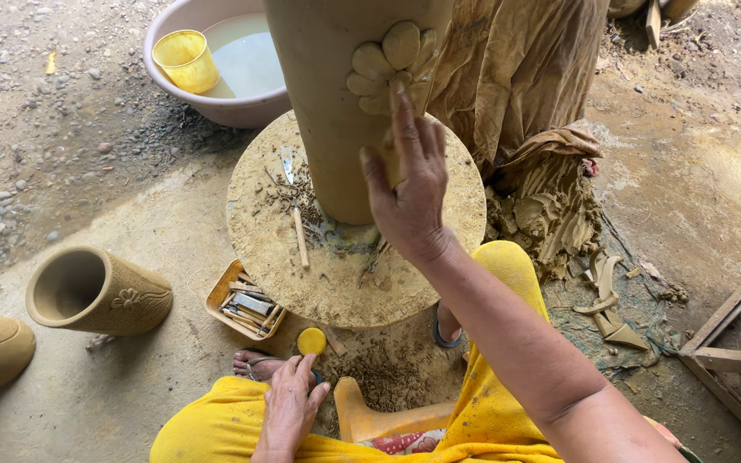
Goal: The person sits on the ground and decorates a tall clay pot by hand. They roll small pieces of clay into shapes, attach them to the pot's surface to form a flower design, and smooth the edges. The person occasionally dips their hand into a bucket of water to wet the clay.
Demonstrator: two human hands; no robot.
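The right hand (pixel 409 193) presses flat, fingers spread and nothing in its grip, against the near side of a tall tan wet-clay cylinder vase (pixel 336 111), its fingertips touching the lower petals of a raised clay flower (pixel 390 64) stuck on the wall. The vase stands upright on a round, clay-crusted turntable disc (pixel 259 249), set toward the far-right of it, so the widest bare margin lies on the near and left parts of the disc; there a thin metal-bladed tool with a wooden handle (pixel 295 214) lies among clay shavings. The left hand (pixel 289 407) rests open, palm down, on the yellow-clad knee (pixel 216 429), holding nothing, just near of a small round yellow sponge (pixel 311 341) on the ground. Tucked under the disc's near-left edge is a shallow tray of wooden modelling tools (pixel 246 304). Well to the left, a finished clay vase lying on its side (pixel 100 291) leaves open ground between it and the disc. At the far left, a pinkish basin of water (pixel 216 107) holds a yellow cup (pixel 185 60). Right of the disc sits a heap of wet clay under brown cloth (pixel 542 197).
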